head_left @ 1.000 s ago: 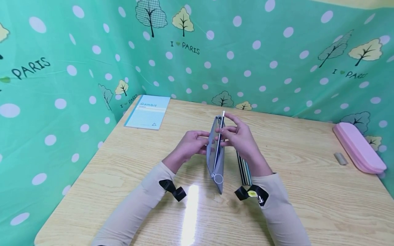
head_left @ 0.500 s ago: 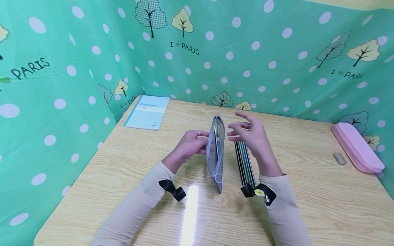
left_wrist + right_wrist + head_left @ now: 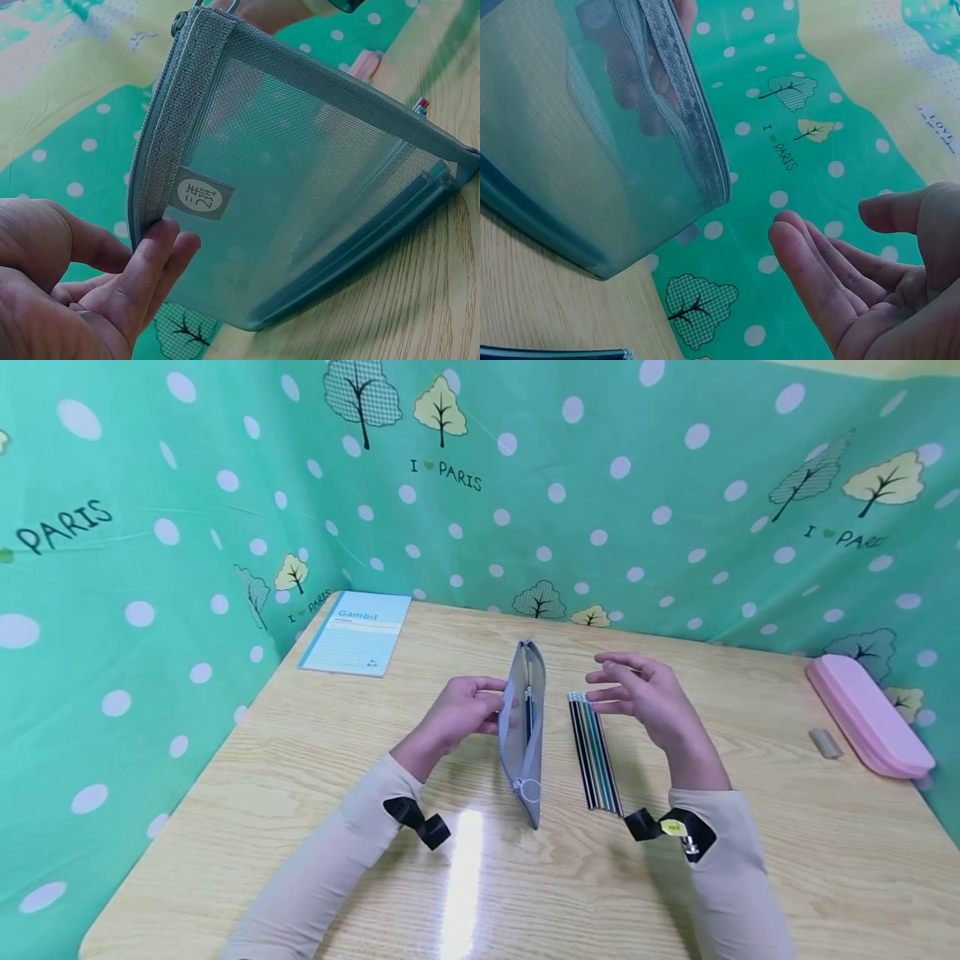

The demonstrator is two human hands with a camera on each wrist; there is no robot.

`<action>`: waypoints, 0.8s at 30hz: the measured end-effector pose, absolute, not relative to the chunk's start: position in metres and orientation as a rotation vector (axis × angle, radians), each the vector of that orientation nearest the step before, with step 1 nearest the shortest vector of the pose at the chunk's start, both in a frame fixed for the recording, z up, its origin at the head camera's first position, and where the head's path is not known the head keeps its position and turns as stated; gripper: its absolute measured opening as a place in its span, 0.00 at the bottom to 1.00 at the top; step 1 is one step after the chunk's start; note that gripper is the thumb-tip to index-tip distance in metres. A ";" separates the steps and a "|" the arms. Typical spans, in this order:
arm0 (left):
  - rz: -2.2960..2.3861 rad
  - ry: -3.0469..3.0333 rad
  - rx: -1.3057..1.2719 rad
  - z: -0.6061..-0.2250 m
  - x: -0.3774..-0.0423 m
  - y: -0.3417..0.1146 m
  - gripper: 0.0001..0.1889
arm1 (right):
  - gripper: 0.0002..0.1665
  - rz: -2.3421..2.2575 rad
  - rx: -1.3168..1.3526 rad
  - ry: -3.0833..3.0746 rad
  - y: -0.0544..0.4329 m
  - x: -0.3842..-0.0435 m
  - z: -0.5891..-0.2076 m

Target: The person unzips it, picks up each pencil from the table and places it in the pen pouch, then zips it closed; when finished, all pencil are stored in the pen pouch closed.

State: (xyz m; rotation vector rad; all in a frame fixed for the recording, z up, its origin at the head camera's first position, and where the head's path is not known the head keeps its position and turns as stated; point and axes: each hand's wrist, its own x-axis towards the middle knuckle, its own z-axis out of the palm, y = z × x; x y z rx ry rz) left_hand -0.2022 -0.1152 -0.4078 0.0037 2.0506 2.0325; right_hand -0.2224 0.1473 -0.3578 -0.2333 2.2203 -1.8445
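A grey mesh zip pencil pouch (image 3: 516, 745) stands upright on the table with its mouth unzipped, a ring pull at the near end. My left hand (image 3: 465, 708) holds its left side, thumb and fingers at the zip edge beside a small label (image 3: 200, 193). Through the mouth a dark pencil (image 3: 528, 710) shows inside, and dark shapes lie along the bottom behind the mesh. To the right, several pencils (image 3: 594, 756) lie side by side on the table. Just over their far ends hovers my right hand (image 3: 648, 700), fingers loosely bent and holding nothing.
A light blue notebook (image 3: 356, 635) lies at the back left of the wooden table (image 3: 300, 827). At the far right are a pink case (image 3: 870, 717) and a small grey eraser-like block (image 3: 826, 743). A green printed cloth (image 3: 480, 535) hangs behind.
My right hand has let a pencil go into the pouch, then moved right to the loose pencils. My left hand keeps hold of the pouch, almost unmoved.
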 end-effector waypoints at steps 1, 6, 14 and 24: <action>2.031 2.050 0.004 -0.408 -0.202 -0.115 0.20 | 0.30 -1.835 -0.234 2.225 0.148 -0.223 -0.359; 2.020 2.049 0.007 -0.408 -0.203 -0.116 0.19 | 0.30 -1.793 -0.220 2.242 0.153 -0.223 -0.363; 2.006 2.061 0.007 -0.408 -0.204 -0.116 0.19 | 0.31 -1.730 -0.171 2.230 0.163 -0.226 -0.377; 2.006 2.052 0.003 -0.409 -0.205 -0.115 0.18 | 0.34 -1.617 -0.115 2.222 0.179 -0.234 -0.396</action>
